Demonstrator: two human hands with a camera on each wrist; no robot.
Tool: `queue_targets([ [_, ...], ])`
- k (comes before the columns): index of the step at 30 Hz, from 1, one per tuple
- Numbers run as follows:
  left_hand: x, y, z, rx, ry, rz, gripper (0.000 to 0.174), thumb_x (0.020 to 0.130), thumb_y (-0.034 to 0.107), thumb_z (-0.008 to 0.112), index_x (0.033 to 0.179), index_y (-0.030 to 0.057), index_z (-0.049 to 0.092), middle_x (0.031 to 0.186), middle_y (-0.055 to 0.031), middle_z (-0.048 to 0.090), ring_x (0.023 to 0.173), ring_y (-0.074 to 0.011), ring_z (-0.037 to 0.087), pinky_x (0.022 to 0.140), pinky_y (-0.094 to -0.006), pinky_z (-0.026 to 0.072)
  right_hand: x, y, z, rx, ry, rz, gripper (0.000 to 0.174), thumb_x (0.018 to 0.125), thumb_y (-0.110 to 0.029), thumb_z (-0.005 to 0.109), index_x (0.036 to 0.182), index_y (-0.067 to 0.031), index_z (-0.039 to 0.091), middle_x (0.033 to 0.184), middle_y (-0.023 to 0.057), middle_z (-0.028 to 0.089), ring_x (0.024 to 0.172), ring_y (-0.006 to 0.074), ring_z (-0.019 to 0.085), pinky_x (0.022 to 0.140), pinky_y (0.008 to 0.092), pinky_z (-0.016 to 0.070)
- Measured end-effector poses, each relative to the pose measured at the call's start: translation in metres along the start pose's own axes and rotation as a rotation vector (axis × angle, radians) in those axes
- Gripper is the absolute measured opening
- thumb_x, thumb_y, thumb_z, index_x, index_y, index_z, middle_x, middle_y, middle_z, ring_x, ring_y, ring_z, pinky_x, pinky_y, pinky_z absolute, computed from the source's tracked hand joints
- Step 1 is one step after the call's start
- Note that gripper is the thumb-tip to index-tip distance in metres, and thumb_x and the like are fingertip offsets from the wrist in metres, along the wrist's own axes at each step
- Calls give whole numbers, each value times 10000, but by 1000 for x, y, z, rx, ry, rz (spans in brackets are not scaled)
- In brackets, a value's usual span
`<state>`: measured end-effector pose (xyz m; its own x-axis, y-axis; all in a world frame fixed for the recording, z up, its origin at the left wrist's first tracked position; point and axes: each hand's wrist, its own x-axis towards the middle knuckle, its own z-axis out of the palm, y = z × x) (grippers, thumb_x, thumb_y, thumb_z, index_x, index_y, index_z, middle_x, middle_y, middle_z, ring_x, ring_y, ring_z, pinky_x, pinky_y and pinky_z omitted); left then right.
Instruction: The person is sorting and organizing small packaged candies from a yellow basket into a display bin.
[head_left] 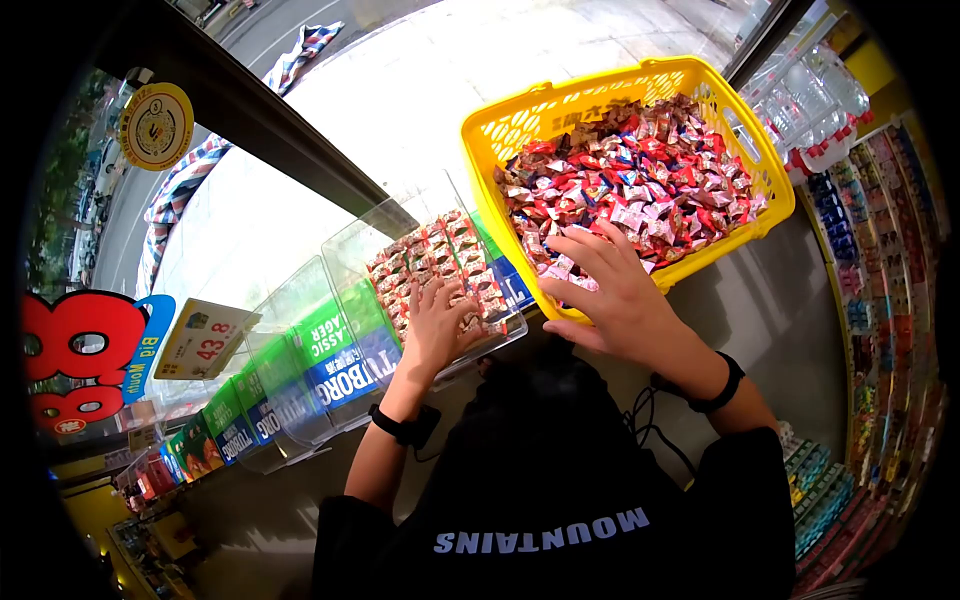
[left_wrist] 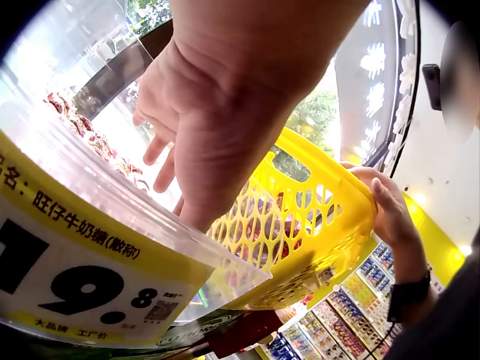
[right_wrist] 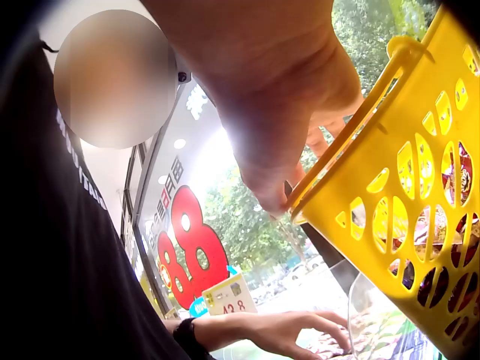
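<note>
Spreading each grip wide, left hand [head_left: 437,328] in bin [left_wrist: 97,199] tagged 19.8, right hand [head_left: 612,285] in yellow basket [head_left: 560,95]

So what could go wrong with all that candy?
1. The basket is heaped with candies, and the right hand lies spread on the pile by the near rim. A push might send some over the edge.
2. The left hand presses down inside the thin clear bin. Leaning hard might shift or tip it.
</note>
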<state>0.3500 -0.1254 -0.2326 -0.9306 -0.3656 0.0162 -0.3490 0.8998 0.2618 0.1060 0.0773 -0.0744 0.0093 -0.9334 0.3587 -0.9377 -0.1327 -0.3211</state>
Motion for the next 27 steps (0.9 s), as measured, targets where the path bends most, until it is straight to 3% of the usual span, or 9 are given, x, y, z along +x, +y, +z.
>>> queue_targets([
  [4,5,3,-5,14,-127,117,383,803,397,875,1162,290,795,1559,-63,512,1528,-356,373,1296,-628,182,3,22,-22,-36,-36,-3,435,850,-313,862,1206,-141,681,1474,151,560,1393,365,535,1195,620,362],
  [9,17,1,-2,15,-383,248,271,907,357,765,1174,376,810,1640,-33,476,1589,-387,294,1300,-640,182,40,61,-51,-120,-152,-148,378,869,-276,821,1194,-116,709,1446,150,599,1353,350,561,1176,522,427],
  [11,17,-4,8,52,-375,264,294,925,339,728,1202,402,805,1616,-32,501,1568,-377,326,1307,-634,170,56,77,-45,-130,-255,-152,374,885,-288,787,1205,-104,727,1390,158,630,1326,336,576,1157,484,452],
  [12,17,-4,10,69,-391,271,302,927,333,722,1209,407,803,1612,-34,505,1563,-374,333,1308,-631,169,64,81,-43,-152,-391,-144,391,886,-278,811,1222,-105,710,1457,167,602,1371,374,556,1171,482,441],
  [15,16,-5,19,127,-372,320,343,940,303,699,1252,412,789,1508,-5,568,1489,-328,414,1304,-620,178,84,103,-8,-51,-687,-132,404,889,-297,794,1244,-115,725,1459,161,609,1373,373,560,1173,493,439],
  [18,12,-9,30,180,-298,352,358,952,283,685,1278,400,776,1427,25,597,1414,-292,478,1298,-618,194,103,104,23,-144,-861,-114,433,887,-311,773,1287,-148,748,1483,157,606,1387,367,558,1177,505,429],
  [20,13,-6,32,295,-186,347,366,965,261,671,1294,389,768,1382,40,607,1361,-269,514,1296,-616,202,112,102,35,-167,-919,-141,440,890,-313,757,1306,-170,756,1496,158,604,1393,360,557,1182,510,418],
  [23,12,0,20,187,-247,312,374,986,230,640,1306,381,761,1377,36,611,1346,-262,529,1299,-608,203,120,105,47,-167,-915,-175,460,898,-320,736,1340,-193,752,1504,157,607,1394,349,562,1185,512,398],
  [27,5,-5,34,176,-220,288,471,870,292,789,1333,363,738,1400,31,586,1376,-275,497,1294,-618,210,128,105,50,-201,-980,-141,503,904,-316,725,1392,-194,718,1483,130,623,1370,335,581,1167,509,398],
])
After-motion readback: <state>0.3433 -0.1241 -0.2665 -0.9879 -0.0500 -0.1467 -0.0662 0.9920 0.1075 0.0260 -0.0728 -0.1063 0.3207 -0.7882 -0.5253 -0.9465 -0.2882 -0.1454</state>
